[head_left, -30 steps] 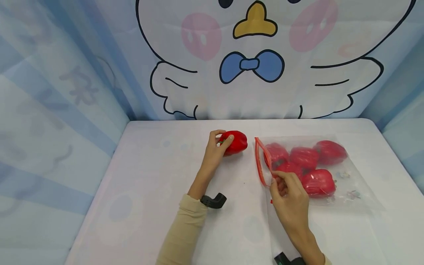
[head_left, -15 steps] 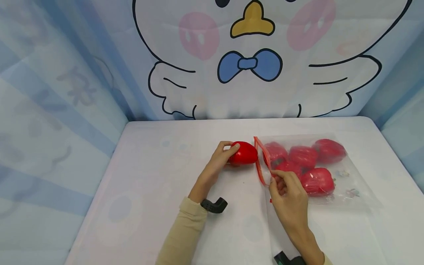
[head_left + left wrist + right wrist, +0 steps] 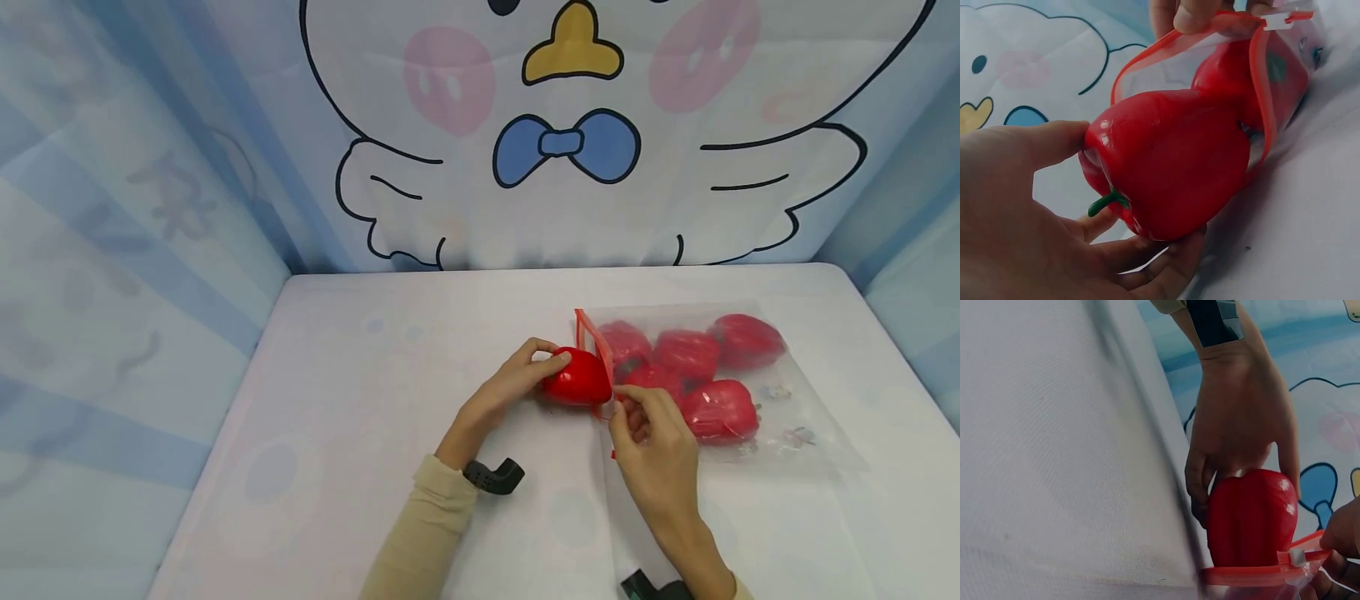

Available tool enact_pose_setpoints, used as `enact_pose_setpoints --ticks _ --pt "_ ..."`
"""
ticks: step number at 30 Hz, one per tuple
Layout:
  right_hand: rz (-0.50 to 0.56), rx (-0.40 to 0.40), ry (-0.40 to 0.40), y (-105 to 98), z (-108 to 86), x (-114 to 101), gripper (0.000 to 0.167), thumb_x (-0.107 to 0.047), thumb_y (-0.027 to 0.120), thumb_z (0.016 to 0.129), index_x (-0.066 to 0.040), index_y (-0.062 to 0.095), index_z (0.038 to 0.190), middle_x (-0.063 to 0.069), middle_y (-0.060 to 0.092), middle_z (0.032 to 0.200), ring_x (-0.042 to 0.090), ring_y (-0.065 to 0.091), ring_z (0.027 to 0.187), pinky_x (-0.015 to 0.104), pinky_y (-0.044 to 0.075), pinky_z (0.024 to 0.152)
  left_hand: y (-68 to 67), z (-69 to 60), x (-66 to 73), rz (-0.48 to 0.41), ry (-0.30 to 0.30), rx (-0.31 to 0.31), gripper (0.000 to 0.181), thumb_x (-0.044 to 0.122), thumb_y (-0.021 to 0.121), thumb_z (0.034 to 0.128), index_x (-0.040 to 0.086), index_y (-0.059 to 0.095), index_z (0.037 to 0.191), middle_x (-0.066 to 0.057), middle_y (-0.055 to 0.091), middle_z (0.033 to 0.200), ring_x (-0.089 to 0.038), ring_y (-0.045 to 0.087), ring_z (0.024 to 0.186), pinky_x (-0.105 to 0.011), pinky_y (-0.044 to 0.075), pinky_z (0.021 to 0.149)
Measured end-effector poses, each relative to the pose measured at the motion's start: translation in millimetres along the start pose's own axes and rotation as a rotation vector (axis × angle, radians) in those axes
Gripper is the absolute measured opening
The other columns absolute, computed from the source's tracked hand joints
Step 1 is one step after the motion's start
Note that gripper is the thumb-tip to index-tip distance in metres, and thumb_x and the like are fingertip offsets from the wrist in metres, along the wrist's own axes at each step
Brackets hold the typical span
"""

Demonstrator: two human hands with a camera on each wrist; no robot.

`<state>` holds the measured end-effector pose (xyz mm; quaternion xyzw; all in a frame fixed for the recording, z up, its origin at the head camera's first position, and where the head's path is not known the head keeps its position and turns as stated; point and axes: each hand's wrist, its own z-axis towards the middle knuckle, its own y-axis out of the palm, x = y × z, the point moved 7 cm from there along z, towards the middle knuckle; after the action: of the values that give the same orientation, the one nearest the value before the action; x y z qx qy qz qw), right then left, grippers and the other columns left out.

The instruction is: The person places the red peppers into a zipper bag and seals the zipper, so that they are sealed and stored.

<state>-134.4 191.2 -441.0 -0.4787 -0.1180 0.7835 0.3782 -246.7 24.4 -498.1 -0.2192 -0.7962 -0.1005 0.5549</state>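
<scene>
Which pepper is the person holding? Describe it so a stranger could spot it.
On the white table, find the clear bag with the red-edged mouth. At that mouth, the left hand holds a glossy red pepper with a green stem. Unlike the bagged peppers, it has its stem end outside the bag.

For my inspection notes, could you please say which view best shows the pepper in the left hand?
The left wrist view: the pepper is large there, its green stem visible. The head view shows it smaller, partly behind the left hand; the right wrist view, partly behind the bag's red rim. Neither shows the stem.
</scene>
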Motion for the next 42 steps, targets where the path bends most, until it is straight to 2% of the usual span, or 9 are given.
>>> enact_pose_setpoints --ticks 6,13,19,27,34,38,42 --pt "-0.008 0.000 -0.002 -0.1 -0.2 -0.5 0.029 0.002 0.082 0.084 -0.003 0.072 0.111 0.006 0.066 0.093 0.005 0.052 0.072 0.002 0.044 0.067 7.0 0.3 3.1 0.028 0.059 0.001 0.046 0.041 0.060 0.1031 0.011 0.054 0.138 -0.019 0.066 0.134 -0.025 0.066 0.114 -0.038 0.057 0.097" --pt "0.011 0.017 -0.034 -1.2 0.3 -1.2 0.027 0.004 0.080 0.085 -0.001 0.073 0.110 0.007 0.065 0.090 0.005 0.051 0.071 0.003 0.045 0.066 18.4 -0.6 4.9 0.088 0.087 -0.018 0.046 0.041 0.062 0.1015 0.010 0.057 0.135 -0.015 0.065 0.130 -0.019 0.064 0.106 -0.037 0.058 0.092" --pt "0.011 0.029 -0.045 -2.8 0.3 -4.2 0.026 0.006 0.078 0.085 -0.001 0.073 0.110 0.007 0.066 0.089 0.008 0.053 0.070 0.003 0.045 0.067 33.5 -1.3 4.6 0.028 0.084 -0.035 0.044 0.036 0.063 0.1019 0.006 0.057 0.133 -0.015 0.063 0.129 -0.019 0.066 0.095 -0.042 0.063 0.088" --pt "-0.007 0.032 -0.036 -3.6 0.0 -5.9 0.030 0.004 0.081 0.084 -0.002 0.073 0.112 0.008 0.068 0.092 0.010 0.054 0.072 0.002 0.044 0.069 42.4 -1.1 5.1 -0.018 0.105 0.004 0.041 0.033 0.066 0.1013 0.005 0.059 0.130 -0.013 0.062 0.123 -0.018 0.065 0.092 -0.039 0.064 0.085" --pt "0.001 0.045 -0.062 -3.9 -0.6 -5.9 0.030 0.007 0.081 0.083 -0.001 0.074 0.111 0.008 0.068 0.091 0.009 0.054 0.070 0.004 0.045 0.066 46.7 -3.6 8.4 0.114 0.168 0.055 0.040 0.036 0.067 0.0992 0.008 0.063 0.127 -0.008 0.067 0.123 -0.010 0.062 0.097 -0.024 0.058 0.075" --pt "0.009 0.049 -0.072 -3.7 -0.7 -6.1 0.030 0.008 0.081 0.082 -0.001 0.074 0.110 0.008 0.068 0.091 0.009 0.054 0.069 0.004 0.046 0.065 45.8 -6.6 10.2 0.190 0.182 0.116 0.038 0.036 0.069 0.0984 0.010 0.064 0.125 -0.006 0.070 0.123 -0.012 0.067 0.101 -0.021 0.057 0.074" --pt "0.011 0.049 -0.071 -3.3 -0.6 -5.6 0.030 0.008 0.081 0.082 -0.002 0.074 0.110 0.008 0.068 0.091 0.008 0.054 0.069 0.004 0.046 0.065 43.4 -10.6 13.0 0.220 0.176 0.146 0.039 0.038 0.069 0.0987 0.011 0.062 0.126 -0.007 0.070 0.126 -0.017 0.070 0.107 -0.023 0.058 0.077"
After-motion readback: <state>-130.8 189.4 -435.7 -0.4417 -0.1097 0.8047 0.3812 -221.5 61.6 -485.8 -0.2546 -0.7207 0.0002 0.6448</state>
